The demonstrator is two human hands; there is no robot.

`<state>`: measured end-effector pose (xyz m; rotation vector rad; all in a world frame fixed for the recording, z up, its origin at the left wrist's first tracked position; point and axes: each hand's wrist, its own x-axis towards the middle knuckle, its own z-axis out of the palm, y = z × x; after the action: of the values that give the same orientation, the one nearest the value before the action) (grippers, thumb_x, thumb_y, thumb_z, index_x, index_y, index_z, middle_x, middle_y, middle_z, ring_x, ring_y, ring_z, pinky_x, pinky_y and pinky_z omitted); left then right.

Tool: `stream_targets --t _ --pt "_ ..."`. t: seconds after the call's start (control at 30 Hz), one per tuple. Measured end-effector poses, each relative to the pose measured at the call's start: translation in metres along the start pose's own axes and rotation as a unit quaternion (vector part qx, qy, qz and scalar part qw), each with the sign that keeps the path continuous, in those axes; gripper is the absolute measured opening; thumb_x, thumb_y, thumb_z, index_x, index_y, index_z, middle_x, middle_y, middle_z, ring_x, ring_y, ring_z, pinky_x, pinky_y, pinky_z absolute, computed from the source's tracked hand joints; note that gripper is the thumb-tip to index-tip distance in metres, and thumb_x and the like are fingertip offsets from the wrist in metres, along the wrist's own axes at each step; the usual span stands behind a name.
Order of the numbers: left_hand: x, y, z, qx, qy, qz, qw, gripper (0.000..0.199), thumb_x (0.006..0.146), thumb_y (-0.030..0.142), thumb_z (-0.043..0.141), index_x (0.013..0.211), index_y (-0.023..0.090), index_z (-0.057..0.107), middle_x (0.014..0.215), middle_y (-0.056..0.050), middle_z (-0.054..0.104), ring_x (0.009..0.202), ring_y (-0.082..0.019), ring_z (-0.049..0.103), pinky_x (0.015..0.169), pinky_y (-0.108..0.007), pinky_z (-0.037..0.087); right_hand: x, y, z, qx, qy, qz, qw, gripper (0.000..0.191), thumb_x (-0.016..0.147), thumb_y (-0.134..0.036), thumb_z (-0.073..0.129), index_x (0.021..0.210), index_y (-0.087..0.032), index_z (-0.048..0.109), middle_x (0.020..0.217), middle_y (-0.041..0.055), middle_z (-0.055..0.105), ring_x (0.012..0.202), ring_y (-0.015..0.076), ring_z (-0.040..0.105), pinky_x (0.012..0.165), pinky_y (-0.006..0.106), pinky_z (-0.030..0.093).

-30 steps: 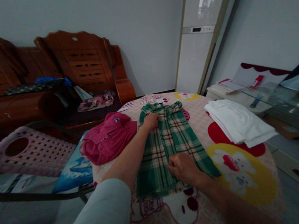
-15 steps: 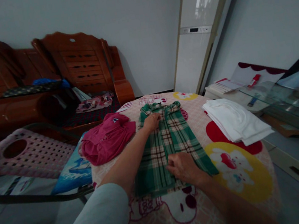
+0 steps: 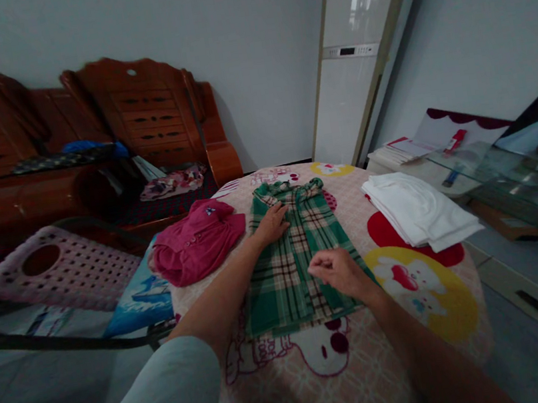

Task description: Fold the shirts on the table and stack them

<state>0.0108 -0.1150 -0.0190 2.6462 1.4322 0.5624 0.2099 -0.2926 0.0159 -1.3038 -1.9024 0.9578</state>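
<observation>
A green plaid shirt point(image 3: 281, 280) lies spread on the round table, its collar toward the far edge. My left hand point(image 3: 272, 222) rests on the shirt's upper left part, fingers stretched out and slightly apart. Over the shirt's right side is my right hand point(image 3: 337, 271), its fingers curled together; whether they hold anything is hidden. A folded magenta shirt point(image 3: 197, 242) sits to the left of the plaid one. On the right lies a folded white garment point(image 3: 416, 210).
The table's patterned cloth point(image 3: 374, 361) shows at the near side. A chair with a woven back point(image 3: 82, 273) stands at the left, before a wooden sofa point(image 3: 151, 125). To the right is a glass shelf point(image 3: 512, 172) with things on it.
My left hand has opened and lies flatter on the shirt. My right hand has moved up and slightly right, off the front placket. The view has shifted a little.
</observation>
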Motion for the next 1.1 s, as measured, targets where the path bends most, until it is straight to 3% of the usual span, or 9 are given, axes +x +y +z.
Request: stream_targets --t 0.07,0.17,0.33,0.5,0.67,0.83,1.1 --pt "-0.010 0.008 -0.004 -0.012 0.006 0.013 1.000 0.056 0.087 0.021 0.058 0.140 0.004 0.046 0.150 -0.022 0.041 0.143 -0.027 0.035 0.118 -0.039 0.030 0.001 0.011 -0.014 0.028 0.069 0.000 0.997 0.017 0.081 -0.031 0.059 0.076 -0.017 0.067 0.059 -0.0013 0.062 0.052 0.0114 0.054 0.051 0.022 0.039" --pt "-0.026 0.023 -0.007 -0.017 -0.018 0.041 0.999 0.048 0.090 0.023 0.055 0.135 0.007 0.051 0.145 -0.019 0.050 0.138 -0.025 0.043 0.116 -0.040 0.034 0.003 0.030 -0.026 0.009 0.110 0.004 0.994 0.011 0.075 -0.027 0.061 0.073 -0.018 0.066 0.059 -0.0005 0.063 0.054 0.0130 0.057 0.052 0.022 0.041" --pt "-0.032 0.049 -0.009 -0.005 -0.081 0.048 0.996 0.041 0.091 0.025 0.056 0.130 0.015 0.056 0.133 -0.011 0.062 0.125 -0.023 0.056 0.107 -0.036 0.043 0.005 0.046 -0.021 -0.121 0.112 0.027 0.986 0.007 0.076 -0.019 0.062 0.072 -0.018 0.068 0.065 0.0017 0.068 0.061 0.0146 0.061 0.058 0.023 0.042" --pt "-0.006 0.061 -0.011 0.042 -0.099 0.011 0.994 0.043 0.091 0.019 0.053 0.133 0.013 0.055 0.134 -0.013 0.061 0.125 -0.023 0.056 0.108 -0.034 0.041 0.003 0.034 -0.013 -0.271 0.065 0.042 0.959 0.009 0.083 -0.020 0.063 0.082 -0.019 0.072 0.078 0.0042 0.073 0.073 0.0169 0.065 0.067 0.025 0.042" --pt "0.029 0.057 -0.005 0.062 -0.101 -0.025 0.993 0.043 0.088 0.014 0.055 0.130 0.020 0.061 0.131 -0.011 0.064 0.124 -0.024 0.057 0.108 -0.035 0.041 0.003 0.027 -0.008 -0.337 0.046 0.065 0.938 0.014 0.089 -0.025 0.059 0.090 -0.021 0.072 0.086 0.0052 0.075 0.082 0.0188 0.067 0.069 0.026 0.040" --pt "0.059 0.043 0.002 0.025 -0.092 -0.077 0.993 0.046 0.086 0.008 0.051 0.127 0.021 0.066 0.131 -0.006 0.065 0.122 -0.019 0.059 0.107 -0.027 0.041 0.002 0.030 -0.007 -0.345 0.040 0.054 0.936 0.016 0.091 -0.028 0.056 0.093 -0.021 0.071 0.089 0.0052 0.075 0.084 0.0189 0.068 0.070 0.026 0.040" --pt "0.073 0.031 0.009 0.004 -0.067 -0.092 0.993 0.048 0.082 0.003 0.045 0.119 0.018 0.072 0.122 -0.003 0.071 0.117 -0.017 0.062 0.106 -0.024 0.044 -0.001 0.029 -0.005 -0.343 0.030 0.047 0.938 0.018 0.093 -0.028 0.055 0.099 -0.021 0.070 0.094 0.0058 0.076 0.088 0.0201 0.069 0.074 0.027 0.043"
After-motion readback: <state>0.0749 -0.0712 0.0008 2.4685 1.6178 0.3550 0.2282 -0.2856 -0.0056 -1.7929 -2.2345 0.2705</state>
